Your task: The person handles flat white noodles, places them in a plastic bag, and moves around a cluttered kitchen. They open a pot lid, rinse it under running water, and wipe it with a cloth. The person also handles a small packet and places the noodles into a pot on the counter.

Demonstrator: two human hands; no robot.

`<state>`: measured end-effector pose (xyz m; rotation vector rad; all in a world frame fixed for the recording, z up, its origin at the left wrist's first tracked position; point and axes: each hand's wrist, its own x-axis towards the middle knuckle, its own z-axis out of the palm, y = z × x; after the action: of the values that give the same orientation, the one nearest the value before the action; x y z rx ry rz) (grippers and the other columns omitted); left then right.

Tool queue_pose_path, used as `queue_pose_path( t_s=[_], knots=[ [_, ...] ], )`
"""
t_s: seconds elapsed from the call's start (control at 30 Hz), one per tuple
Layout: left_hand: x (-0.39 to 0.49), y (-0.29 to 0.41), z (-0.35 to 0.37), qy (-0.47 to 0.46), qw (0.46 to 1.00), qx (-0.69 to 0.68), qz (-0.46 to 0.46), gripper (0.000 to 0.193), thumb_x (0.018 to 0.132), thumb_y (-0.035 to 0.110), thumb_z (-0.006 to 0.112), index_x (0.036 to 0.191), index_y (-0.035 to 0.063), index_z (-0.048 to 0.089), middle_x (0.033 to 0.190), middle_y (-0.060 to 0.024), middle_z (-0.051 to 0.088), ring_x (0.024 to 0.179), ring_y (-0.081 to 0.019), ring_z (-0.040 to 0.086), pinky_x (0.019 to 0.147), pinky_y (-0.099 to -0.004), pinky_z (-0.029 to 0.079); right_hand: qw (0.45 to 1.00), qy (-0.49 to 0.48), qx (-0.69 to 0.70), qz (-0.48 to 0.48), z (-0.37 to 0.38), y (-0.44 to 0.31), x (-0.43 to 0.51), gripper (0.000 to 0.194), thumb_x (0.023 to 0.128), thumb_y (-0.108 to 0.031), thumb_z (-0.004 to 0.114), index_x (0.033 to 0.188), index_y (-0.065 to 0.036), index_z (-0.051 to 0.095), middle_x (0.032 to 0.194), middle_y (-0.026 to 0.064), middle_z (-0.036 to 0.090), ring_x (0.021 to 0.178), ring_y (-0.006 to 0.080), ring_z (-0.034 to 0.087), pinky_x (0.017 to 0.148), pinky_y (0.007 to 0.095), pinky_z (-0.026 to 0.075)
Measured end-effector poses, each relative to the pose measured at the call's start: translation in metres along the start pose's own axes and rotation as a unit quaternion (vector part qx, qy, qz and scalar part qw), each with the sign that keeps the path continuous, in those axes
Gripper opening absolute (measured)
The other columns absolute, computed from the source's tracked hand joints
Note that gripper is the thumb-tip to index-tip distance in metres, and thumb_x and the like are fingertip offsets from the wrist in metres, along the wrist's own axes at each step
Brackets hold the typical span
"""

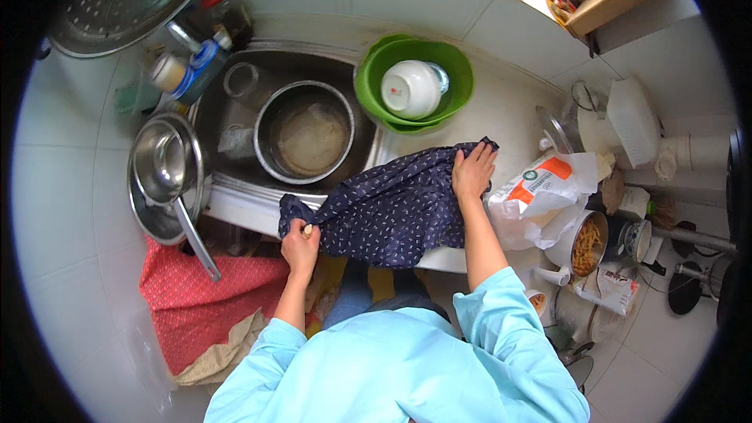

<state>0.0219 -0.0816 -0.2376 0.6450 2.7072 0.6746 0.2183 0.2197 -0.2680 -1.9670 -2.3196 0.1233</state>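
Dark navy cloth (399,205) with small white motifs spreads over the counter's front edge, creased between my two hands. Its left end is bunched in my left hand (301,249), whose fingers are closed around it. A small pale object (307,231), too small to identify, shows at those fingers. My right hand (473,173) lies palm down on the cloth's right end, fingers extended; whether it pinches the fabric is hidden. Left of the cloth, a metal pot (304,132) stands in the stainless steel sink (205,129). Behind the cloth sit nested green basins (455,64) holding an upturned white bowl (405,91).
Stacked metal pans (164,158), one long-handled, sit left of the sink. A perforated metal steamer tray (129,6) hangs above. At right stand a printed bag (540,182) and a pot of food (587,244). Red patterned fabric (200,299) hangs below at left.
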Motion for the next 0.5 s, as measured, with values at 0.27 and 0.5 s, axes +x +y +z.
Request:
queue_pose_path(
  t_s=[0.27,0.5],
  knots=[
    [0.036,-0.077,-0.04,0.202,0.968,-0.113,-0.093,0.018,0.069,0.016,0.059,0.071,-0.001,0.054,0.058,-0.0086,0.054,0.054,-0.0149,0.047,0.056,-0.0329,0.042,0.978,-0.027,0.064,-0.198,0.007,-0.056,-0.083,0.049,0.085,-0.026,0.047,0.124,0.002,0.041,0.131,0.0183,0.038,0.126,0.0345,0.028,0.101,0.0479,0.024],
    [0.047,-0.086,-0.045,0.264,0.942,-0.094,-0.185,0.031,0.071,0.025,0.061,0.09,0.0009,0.058,0.082,-0.0183,0.062,0.075,-0.0337,0.059,0.069,-0.041,0.044,0.957,-0.01,0.195,-0.213,-0.006,-0.104,-0.093,0.049,0.082,-0.027,0.053,0.122,-0.001,0.042,0.132,0.0177,0.036,0.124,0.0345,0.031,0.098,0.0495,0.028]
  ],
)
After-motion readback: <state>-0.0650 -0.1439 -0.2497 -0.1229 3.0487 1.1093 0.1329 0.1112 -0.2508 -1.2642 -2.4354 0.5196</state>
